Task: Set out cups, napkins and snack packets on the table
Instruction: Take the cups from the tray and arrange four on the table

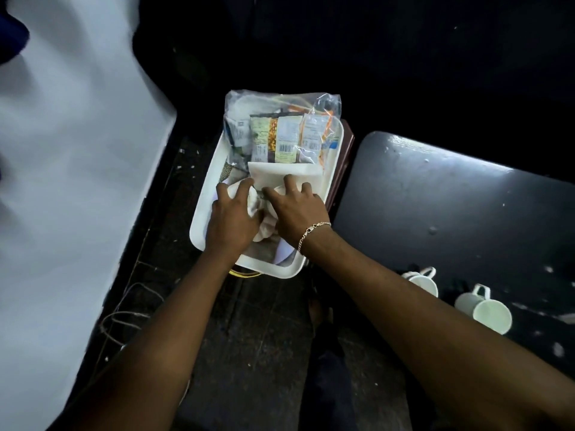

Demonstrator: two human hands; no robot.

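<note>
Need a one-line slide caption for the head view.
Both hands, left and right, gather white napkins in a tray beside bagged snack packets; two cups on the table.

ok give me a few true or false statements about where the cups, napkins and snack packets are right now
1. Two white cups stand upright on the dark table. False: both lie on their sides.
2. The snack packets are inside a clear plastic bag in the white bin. True.
3. Both hands are in the bin, the left hand and right hand on white napkins. True.
4. Snack packets are already on the table. False: none are seen there.
</note>
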